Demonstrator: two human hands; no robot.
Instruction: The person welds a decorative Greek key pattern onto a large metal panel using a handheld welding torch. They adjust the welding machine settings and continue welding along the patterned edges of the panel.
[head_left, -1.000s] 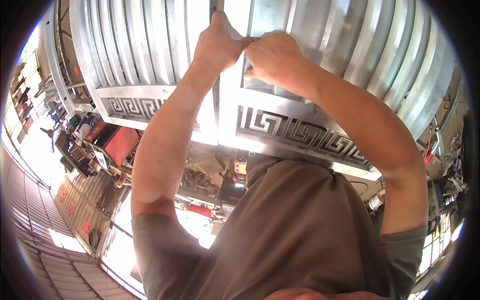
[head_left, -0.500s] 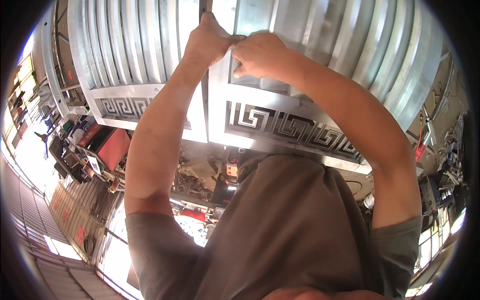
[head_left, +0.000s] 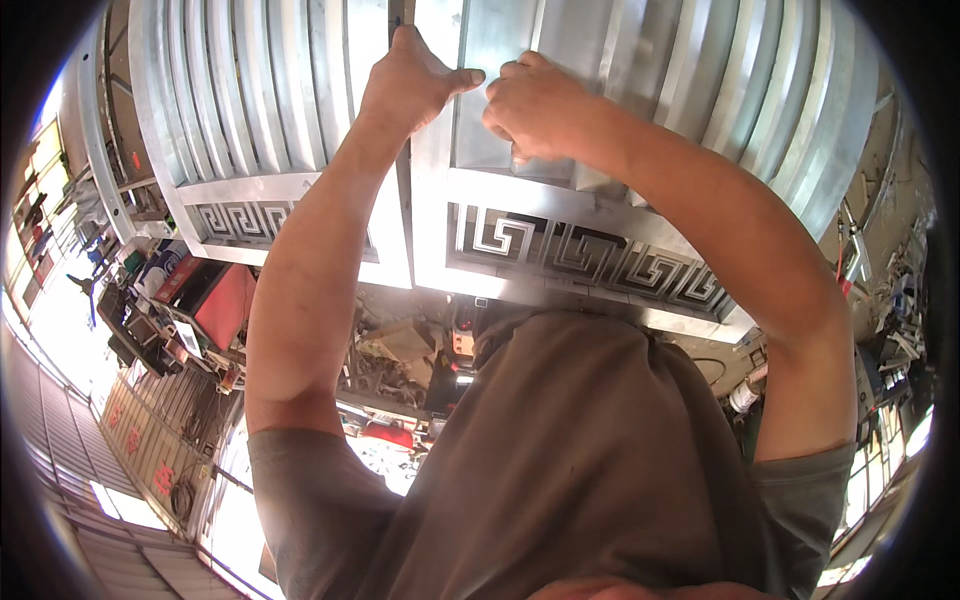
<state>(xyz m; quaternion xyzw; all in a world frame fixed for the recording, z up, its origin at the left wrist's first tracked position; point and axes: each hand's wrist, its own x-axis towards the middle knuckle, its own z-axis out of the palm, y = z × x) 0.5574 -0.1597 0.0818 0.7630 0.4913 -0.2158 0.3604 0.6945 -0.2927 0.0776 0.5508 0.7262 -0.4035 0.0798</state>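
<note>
Two silvery metal gate panels lie side by side with a narrow dark gap between them. My left hand (head_left: 405, 88) is over the gap and the inner upright of the right panel (head_left: 433, 190). Its thumb is stretched out to the right, apart from the fingers, whose tips are partly hidden. Just right of that thumb, my right hand (head_left: 538, 110) is closed with curled fingers above the flat strip beside the slats. Whatever it may hold is hidden. The left panel (head_left: 250, 183) has upright slats and a fretwork band (head_left: 238, 221); a matching fretwork (head_left: 590, 255) runs below the right slats.
A red box-like case (head_left: 222, 305) stands among clutter at the left. Below the panels are scraps and an orange-and-black device (head_left: 463, 338). Tools and metal pieces crowd the right side. A long metal rail (head_left: 98, 140) stands beyond the left panel.
My right hand has moved a little to the right, away from my left thumb, which it was touching or nearly touching. My left hand stays at the panel's edge.
</note>
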